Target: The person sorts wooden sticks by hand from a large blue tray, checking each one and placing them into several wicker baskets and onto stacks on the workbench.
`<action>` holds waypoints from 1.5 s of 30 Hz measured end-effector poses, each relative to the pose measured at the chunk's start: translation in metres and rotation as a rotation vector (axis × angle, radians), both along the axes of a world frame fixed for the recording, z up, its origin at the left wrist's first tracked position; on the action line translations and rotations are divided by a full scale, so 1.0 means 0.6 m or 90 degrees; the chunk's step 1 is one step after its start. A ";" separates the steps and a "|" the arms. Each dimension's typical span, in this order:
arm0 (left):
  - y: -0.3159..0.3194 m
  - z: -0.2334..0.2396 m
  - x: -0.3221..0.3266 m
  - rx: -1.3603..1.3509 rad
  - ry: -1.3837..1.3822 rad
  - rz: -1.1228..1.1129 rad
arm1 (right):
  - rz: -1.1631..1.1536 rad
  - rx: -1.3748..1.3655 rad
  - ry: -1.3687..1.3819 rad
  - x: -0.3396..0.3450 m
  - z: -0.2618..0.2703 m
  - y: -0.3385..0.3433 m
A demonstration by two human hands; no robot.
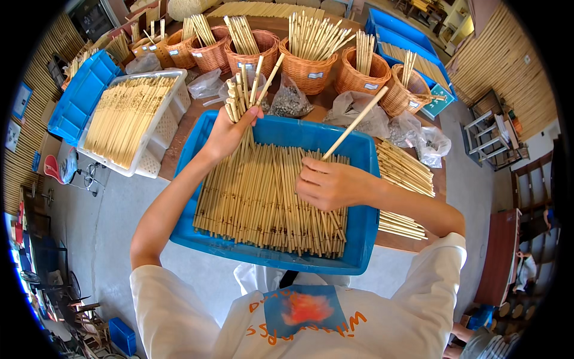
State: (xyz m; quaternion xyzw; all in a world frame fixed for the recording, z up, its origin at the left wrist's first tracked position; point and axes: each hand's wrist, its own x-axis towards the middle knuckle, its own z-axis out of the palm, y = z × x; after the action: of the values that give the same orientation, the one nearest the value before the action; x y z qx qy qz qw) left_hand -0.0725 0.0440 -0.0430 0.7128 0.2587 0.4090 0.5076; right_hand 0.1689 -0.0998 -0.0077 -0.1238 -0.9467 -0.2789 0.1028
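Before me sits a blue plastic tub (269,262), its inside covered by a layer of thin bamboo sticks (264,193) lying roughly side by side. My left hand (233,132) grips a bunch of bamboo sticks (237,92) at the tub's far left corner, their upper ends fanning out above the fist. Over the right part of the tub, my right hand (329,181) holds a single bamboo stick (356,121) that slants up and to the right. The lower end of that stick is hidden by the fingers.
Wicker baskets (307,74) holding upright sticks line the table's far side, with plastic bags of small dark pieces (289,101) before them. A white crate of flat bamboo strips (130,121) stands left. More sticks (403,170) lie right of the tub. Another person (482,343) is at lower right.
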 end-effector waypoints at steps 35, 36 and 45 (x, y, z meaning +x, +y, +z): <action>-0.035 0.010 0.005 0.026 0.128 -0.047 | 0.035 -0.712 0.627 -0.063 0.062 -0.070; -0.038 0.009 0.005 0.036 0.144 -0.044 | 0.030 -0.732 0.645 -0.066 0.058 -0.073; -0.059 0.008 0.012 0.110 0.158 -0.053 | 0.040 -0.751 0.486 -0.080 0.035 -0.087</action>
State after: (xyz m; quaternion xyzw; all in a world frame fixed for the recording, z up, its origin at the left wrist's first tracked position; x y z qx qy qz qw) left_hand -0.0656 0.0089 -0.0381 0.8093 0.2533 0.3170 0.4248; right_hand 0.1207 -0.1521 0.0134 -0.2210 -0.8407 0.3475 0.3516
